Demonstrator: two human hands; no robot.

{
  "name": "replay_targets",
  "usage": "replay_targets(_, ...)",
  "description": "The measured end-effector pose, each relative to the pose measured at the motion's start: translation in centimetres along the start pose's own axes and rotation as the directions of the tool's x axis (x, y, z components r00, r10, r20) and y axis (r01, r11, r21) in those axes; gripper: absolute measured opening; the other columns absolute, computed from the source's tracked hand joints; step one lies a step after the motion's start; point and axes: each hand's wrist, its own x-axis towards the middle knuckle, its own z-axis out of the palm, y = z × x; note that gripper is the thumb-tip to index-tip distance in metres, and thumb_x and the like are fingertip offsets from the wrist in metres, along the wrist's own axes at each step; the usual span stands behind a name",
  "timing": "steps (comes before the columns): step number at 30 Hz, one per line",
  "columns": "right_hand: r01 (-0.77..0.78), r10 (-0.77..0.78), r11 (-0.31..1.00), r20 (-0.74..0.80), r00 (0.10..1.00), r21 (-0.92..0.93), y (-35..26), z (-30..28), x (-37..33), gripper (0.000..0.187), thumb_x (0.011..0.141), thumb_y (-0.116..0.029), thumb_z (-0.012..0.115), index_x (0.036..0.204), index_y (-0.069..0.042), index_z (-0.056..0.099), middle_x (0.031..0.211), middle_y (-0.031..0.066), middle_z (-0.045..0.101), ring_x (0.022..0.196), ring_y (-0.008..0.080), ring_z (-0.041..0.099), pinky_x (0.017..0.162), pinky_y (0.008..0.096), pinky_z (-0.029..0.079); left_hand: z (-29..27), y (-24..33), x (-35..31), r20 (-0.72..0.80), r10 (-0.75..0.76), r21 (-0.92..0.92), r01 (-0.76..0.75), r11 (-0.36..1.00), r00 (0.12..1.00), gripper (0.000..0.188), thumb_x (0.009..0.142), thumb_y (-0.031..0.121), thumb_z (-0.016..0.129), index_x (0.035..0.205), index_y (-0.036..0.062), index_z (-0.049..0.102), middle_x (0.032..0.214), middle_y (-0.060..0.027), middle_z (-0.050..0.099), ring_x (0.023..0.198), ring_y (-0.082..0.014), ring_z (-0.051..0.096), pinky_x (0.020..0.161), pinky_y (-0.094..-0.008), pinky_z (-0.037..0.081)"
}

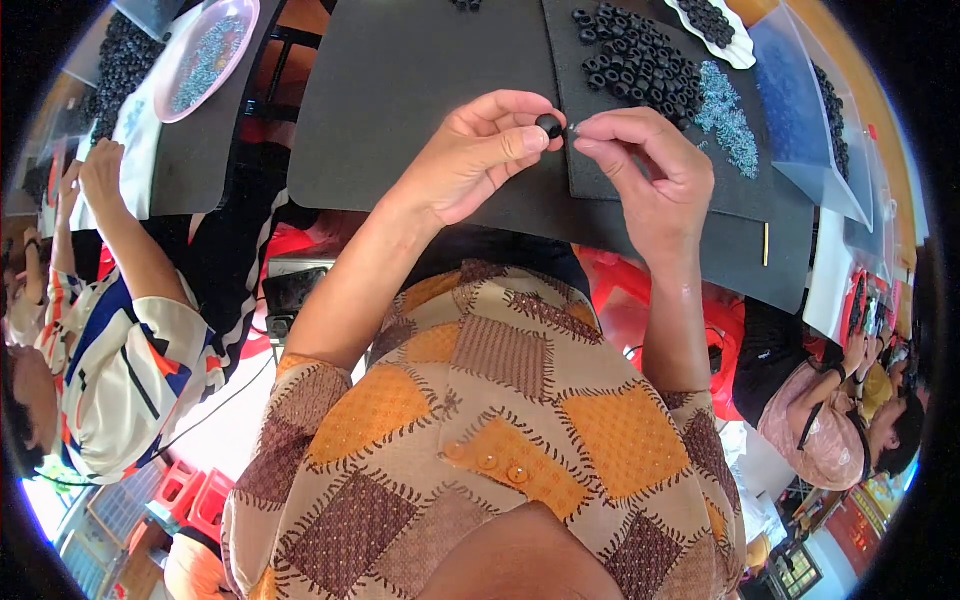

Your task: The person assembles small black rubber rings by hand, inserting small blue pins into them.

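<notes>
Right over the near half of a dark grey, flat-topped table (420,100), it's all happening between two bare hands! The left hand (465,155) has a small, round, glossy black piece (549,126) pinched between thumb and fingers, gap narrow, grip snug. Facing it, just beside, comes the right hand (665,165), thumb and index fingers nearly together at the black piece's right side; something tiny shows at those tips, too small to name, and whether they grip it I cannot tell.

Look beyond the hands: a heap of short, hollow black cylinders (640,65) sprawls across a thin dark mat (610,170), and touching its right flank lies a scatter of tiny, clear pale-blue pieces (730,125). Far right corner, a white dish with a scalloped rim (740,52) carries more black pieces, near a big see-through bluish plastic bin (795,150). Closer in, a slim yellowish stick (766,244) lies near the table's edge. Out left, a co-worker's hand (101,175) sits over a white sheet, below a pink-rimmed oval bowl (166,108) of blue pieces.
</notes>
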Motion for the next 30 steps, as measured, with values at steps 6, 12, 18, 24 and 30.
replay_targets(6, -0.008, 0.011, 0.994, 0.024, 1.000, -0.104, -0.4, 0.6, -0.1, 0.012, 0.079, 0.000, 0.075, 0.090, -0.003, 0.072, 0.080, 0.0065, 0.070, 0.071, 0.0146, 0.068, 0.065, 0.0251, 0.052, 0.6, 0.0, -0.2, -0.098, 0.074, 0.237, -0.049, 0.970, 0.992, 0.026, 0.087, 0.001, 0.072, 0.112, 0.0013, 0.065, 0.106, -0.0087, 0.069, 0.097, -0.0145, 0.067, 0.088, -0.0272, 0.056)
replay_targets(12, 0.063, -0.052, 0.977, 0.059, 0.997, -0.202, -0.2, 0.5, 0.0, 0.011, 0.078, -0.001, 0.075, 0.088, -0.004, 0.071, 0.079, 0.0080, 0.069, 0.071, 0.0197, 0.068, 0.063, 0.0270, 0.052, 1.1, -0.3, -0.3, -0.161, 0.085, 0.283, -0.036, 0.958, 0.983, 0.026, 0.085, 0.002, 0.074, 0.110, -0.0015, 0.066, 0.103, -0.0094, 0.069, 0.093, -0.0144, 0.067, 0.088, -0.0285, 0.056)
replay_targets(18, 0.076, -0.054, 0.964, 0.092, 0.994, -0.256, -0.6, 0.5, 0.2, 0.011, 0.077, -0.001, 0.075, 0.086, -0.004, 0.071, 0.080, 0.0076, 0.068, 0.071, 0.0208, 0.068, 0.063, 0.0279, 0.052, 0.9, -0.2, -0.3, -0.173, 0.068, 0.351, -0.003, 0.936, 0.982, 0.025, 0.086, -0.002, 0.072, 0.109, 0.0009, 0.066, 0.102, -0.0083, 0.069, 0.093, -0.0139, 0.066, 0.087, -0.0284, 0.056)
replay_targets(24, 0.052, -0.017, 0.973, 0.151, 0.988, -0.227, -0.9, 0.4, 0.9, 0.013, 0.075, -0.001, 0.076, 0.087, -0.004, 0.070, 0.079, 0.0068, 0.068, 0.070, 0.0177, 0.067, 0.063, 0.0273, 0.052, 0.9, 0.1, -0.3, -0.174, 0.070, 0.394, 0.004, 0.919, 0.982, 0.025, 0.084, -0.001, 0.074, 0.108, 0.0001, 0.067, 0.102, -0.0087, 0.070, 0.091, -0.0141, 0.067, 0.085, -0.0283, 0.056)
replay_targets(30, -0.215, 0.228, 0.974, 0.335, 0.914, -0.077, -0.3, -0.3, 2.8, 0.017, 0.074, -0.002, 0.079, 0.086, -0.002, 0.067, 0.077, 0.0020, 0.066, 0.068, 0.0086, 0.062, 0.064, 0.0252, 0.052, 0.5, 0.8, -0.6, -0.160, 0.010, 0.383, 0.053, 0.922, 0.987, 0.024, 0.083, 0.003, 0.076, 0.107, -0.0021, 0.069, 0.094, -0.0094, 0.072, 0.086, -0.0139, 0.068, 0.081, -0.0273, 0.055)
